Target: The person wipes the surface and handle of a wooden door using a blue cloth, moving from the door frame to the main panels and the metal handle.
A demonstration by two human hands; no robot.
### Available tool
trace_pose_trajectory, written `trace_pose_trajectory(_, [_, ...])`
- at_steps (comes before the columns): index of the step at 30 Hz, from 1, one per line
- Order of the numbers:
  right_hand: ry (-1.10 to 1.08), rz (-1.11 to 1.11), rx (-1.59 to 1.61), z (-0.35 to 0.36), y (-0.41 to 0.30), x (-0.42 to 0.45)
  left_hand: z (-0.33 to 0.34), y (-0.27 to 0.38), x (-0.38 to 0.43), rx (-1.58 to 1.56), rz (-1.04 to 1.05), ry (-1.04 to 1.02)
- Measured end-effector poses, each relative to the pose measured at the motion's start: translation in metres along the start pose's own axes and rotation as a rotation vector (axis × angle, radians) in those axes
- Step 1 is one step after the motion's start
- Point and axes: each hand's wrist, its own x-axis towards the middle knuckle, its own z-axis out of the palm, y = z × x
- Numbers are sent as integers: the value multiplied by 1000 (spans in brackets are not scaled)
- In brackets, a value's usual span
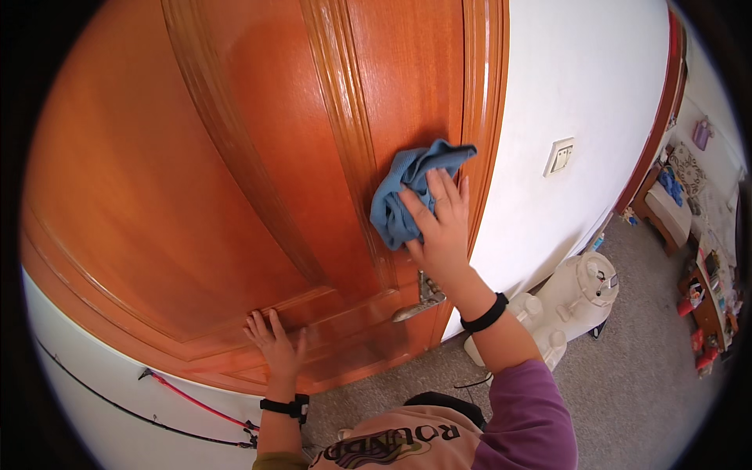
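Observation:
A blue cloth is pressed flat and crumpled against a varnished wooden door, near its right edge. My right hand lies on the cloth with its fingers spread, holding it to the door. Just below that hand is a metal door handle, partly hidden by the wrist. My left hand rests lower on the door, fingers apart, with nothing in it; it touches a raised moulding.
A light switch is on the white wall right of the door frame. Whitish plastic containers stand on the grey floor. Fishing rods lean at lower left. Furniture holding various items is at far right.

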Motion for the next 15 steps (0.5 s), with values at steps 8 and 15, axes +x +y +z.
trace_pose_trajectory(8, [-272,-86,-41,19,-1,-91,0,-1,2,1,-2,-2])
trace_pose_trajectory(15, [40,110,-80,-38,25,62,3,-2,2,-3,19,18])
